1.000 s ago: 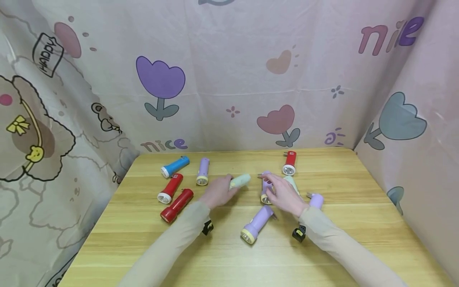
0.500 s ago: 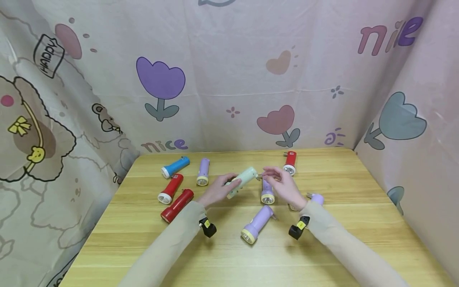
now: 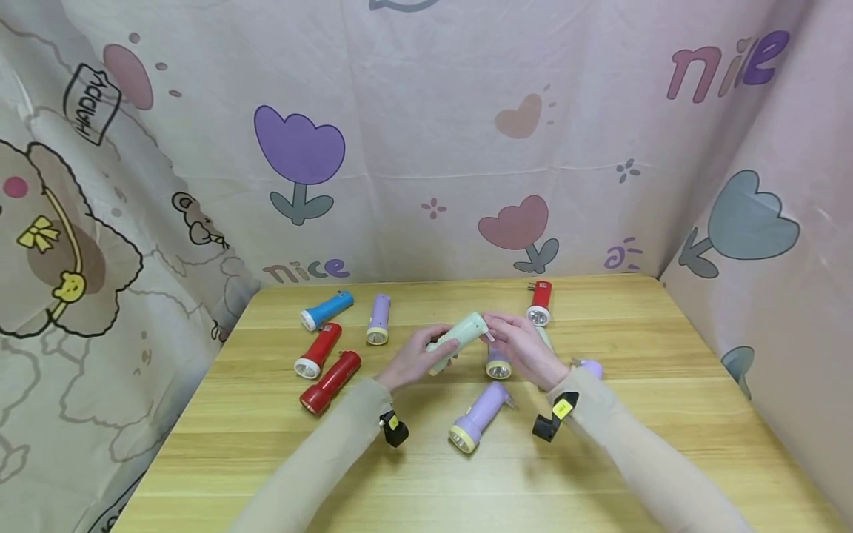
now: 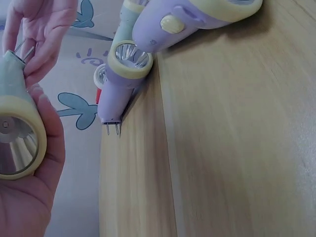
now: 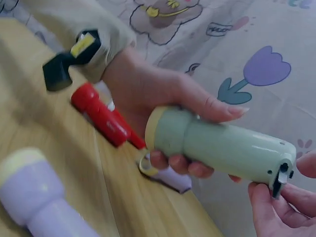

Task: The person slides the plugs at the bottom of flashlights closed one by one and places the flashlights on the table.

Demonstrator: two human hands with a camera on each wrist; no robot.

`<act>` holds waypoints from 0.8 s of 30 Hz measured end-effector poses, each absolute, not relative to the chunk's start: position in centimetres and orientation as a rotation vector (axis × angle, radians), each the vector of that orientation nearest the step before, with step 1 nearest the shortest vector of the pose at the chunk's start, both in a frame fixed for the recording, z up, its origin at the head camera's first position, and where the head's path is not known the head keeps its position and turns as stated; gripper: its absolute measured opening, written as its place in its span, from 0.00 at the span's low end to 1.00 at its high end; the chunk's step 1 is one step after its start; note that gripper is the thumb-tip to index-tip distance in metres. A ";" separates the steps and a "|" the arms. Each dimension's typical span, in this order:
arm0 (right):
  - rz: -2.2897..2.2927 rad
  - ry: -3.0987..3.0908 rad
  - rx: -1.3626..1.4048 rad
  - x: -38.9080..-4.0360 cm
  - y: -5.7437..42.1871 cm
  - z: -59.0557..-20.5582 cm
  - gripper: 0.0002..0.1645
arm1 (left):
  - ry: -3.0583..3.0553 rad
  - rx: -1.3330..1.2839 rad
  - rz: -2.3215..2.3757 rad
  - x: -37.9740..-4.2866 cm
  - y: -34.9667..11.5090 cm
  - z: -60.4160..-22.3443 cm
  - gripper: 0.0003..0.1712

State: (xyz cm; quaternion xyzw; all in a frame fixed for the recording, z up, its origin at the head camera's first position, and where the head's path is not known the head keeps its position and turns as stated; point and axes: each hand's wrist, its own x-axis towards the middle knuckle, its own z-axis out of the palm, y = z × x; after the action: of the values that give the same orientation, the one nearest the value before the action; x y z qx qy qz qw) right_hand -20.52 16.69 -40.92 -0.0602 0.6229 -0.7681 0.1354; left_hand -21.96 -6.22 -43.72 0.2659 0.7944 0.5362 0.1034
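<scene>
Above a wooden bench (image 3: 426, 488), the left hand (image 3: 412, 360) wraps its grip round a mint-green flashlight (image 5: 222, 143) — the right hand (image 3: 525, 349) at its prongs (image 5: 283, 175), whether pinching I cannot tell.

On the wooden tabletop (image 3: 400, 488), left of the left hand (image 3: 415, 358), a blue plastic flashlight (image 3: 328, 309) lies behind a red, white-headed flashlight (image 3: 319, 349), itself behind an all-red flashlight (image 3: 331, 382). A pale green cylindrical flashlight (image 5: 222, 143) is in the left hand, above the tabletop, left of the right hand (image 3: 523, 345); nearer the person lies a purple, yellow-rimmed flashlight (image 3: 481, 414).
</scene>
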 end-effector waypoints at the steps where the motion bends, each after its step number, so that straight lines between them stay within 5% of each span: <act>1: -2.231 1.787 -0.157 -20.4 16.7 -40.9 0.29 | 2.360 0.790 1.573 -22.0 -6.1 -43.7 0.26; 15: -2.287 1.743 -0.124 -19.8 16.1 -40.6 0.30 | 2.527 0.815 1.479 -22.1 -6.0 -43.7 0.22; 24: -2.234 2.008 -0.209 -19.4 15.0 -40.8 0.26 | 2.857 1.017 0.986 -22.4 -6.0 -43.8 0.23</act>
State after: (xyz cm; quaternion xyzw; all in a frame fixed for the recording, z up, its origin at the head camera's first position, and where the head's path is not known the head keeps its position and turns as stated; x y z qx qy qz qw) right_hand -19.36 15.04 -40.81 -0.0691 0.6654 -0.7404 0.0651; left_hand -22.37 -5.98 -43.75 0.3190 0.8956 0.3092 -0.0236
